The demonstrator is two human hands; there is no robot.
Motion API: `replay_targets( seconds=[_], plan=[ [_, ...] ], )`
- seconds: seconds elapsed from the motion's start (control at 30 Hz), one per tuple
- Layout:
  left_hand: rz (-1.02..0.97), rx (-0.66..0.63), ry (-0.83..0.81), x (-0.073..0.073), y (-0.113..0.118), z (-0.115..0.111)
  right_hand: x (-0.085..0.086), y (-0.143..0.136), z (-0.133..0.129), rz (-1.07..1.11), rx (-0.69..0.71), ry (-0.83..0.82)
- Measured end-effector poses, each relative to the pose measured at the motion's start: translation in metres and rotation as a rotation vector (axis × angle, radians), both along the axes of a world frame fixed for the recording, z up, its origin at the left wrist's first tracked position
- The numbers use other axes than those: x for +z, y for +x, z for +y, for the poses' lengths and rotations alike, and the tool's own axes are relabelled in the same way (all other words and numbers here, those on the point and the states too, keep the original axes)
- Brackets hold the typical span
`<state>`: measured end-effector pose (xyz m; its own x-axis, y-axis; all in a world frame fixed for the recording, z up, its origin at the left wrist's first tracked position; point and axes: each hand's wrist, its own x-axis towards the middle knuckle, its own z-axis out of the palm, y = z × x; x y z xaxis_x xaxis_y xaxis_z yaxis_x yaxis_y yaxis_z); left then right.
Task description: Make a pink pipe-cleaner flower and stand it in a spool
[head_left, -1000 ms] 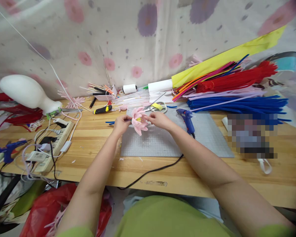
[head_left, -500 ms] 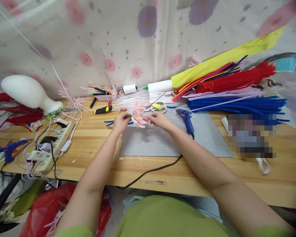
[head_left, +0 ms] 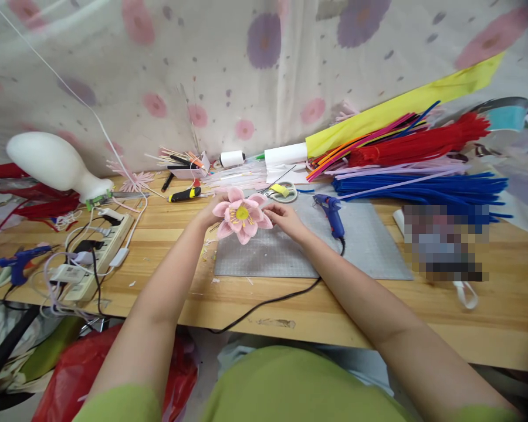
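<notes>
A pink fuzzy pipe-cleaner flower (head_left: 243, 218) with a yellow centre faces me above the grey cutting mat. My left hand (head_left: 208, 214) is closed on it from behind at its left side; the petals hide most of those fingertips. At the flower's right edge, my right hand (head_left: 285, 219) pinches an outer petal between thumb and fingers. Just beyond my right hand lie scissors (head_left: 286, 192) with pale handles. A blue glue gun (head_left: 332, 214) rests on the cutting mat (head_left: 286, 258), to the right of that hand.
Bundles of blue (head_left: 422, 190) and red pipe cleaners (head_left: 422, 143) lie at the back right. A power strip (head_left: 103, 258) with tangled cords, a second glue gun (head_left: 20, 264) and a white foam head form (head_left: 48, 158) occupy the left. A black cord (head_left: 264, 306) crosses the table's front.
The flower has turned from side-on to face me, its yellow centre now showing. My left hand has gone partly behind the petals; my right hand stays at the right edge.
</notes>
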<state>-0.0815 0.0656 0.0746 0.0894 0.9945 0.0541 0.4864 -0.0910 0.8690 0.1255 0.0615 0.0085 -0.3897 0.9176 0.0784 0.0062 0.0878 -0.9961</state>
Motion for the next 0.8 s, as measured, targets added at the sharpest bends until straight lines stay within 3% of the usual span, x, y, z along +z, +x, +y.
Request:
replay_targets(
  seconds=[0.1,0.27,0.4,0.6,0.8],
  plan=[
    [0.057,-0.166,-0.069,0.008,0.001,0.002,-0.005,0.002,0.002,0.008,-0.031,0.009],
    [0.261,-0.171,0.009,0.014,-0.006,0.004,-0.011,0.006,0.001,0.024,-0.164,-0.009],
    [0.262,-0.101,0.070,0.006,-0.013,0.002,0.004,0.004,-0.012,-0.007,-0.378,0.185],
    [0.111,-0.012,0.117,-0.004,-0.012,-0.004,0.037,-0.014,-0.028,-0.347,-0.141,0.852],
    [0.043,0.129,0.130,-0.002,-0.006,-0.008,0.036,-0.027,-0.020,-0.597,-0.120,1.034]
  ],
)
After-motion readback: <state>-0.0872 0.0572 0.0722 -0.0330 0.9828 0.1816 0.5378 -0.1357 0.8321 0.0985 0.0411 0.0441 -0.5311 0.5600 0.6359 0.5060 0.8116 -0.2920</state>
